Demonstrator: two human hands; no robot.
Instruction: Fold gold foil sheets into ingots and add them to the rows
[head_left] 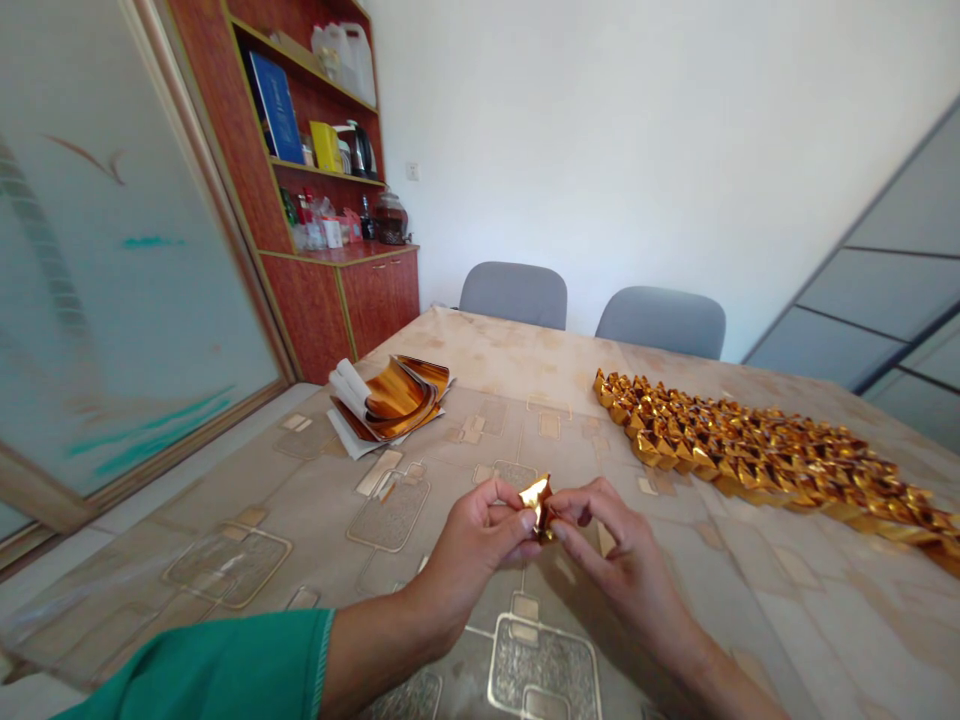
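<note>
Both hands meet above the table (465,380) and pinch one small folded piece of gold foil paper (538,500). My left hand (480,535) grips its left side with thumb and fingertips closed. My right hand (607,545) pinches its right side. A stack of curled gold foil sheets (394,398) with white backs lies farther away on the left. Several finished folded gold pieces (757,450) lie in tight rows across the right side of the table.
The table carries a beige patterned cloth. Two grey chairs (514,293) (661,320) stand at its far edge. A red wooden cabinet (330,190) with bottles, a kettle and boxes fills the far left corner, next to a frosted glass door (97,250).
</note>
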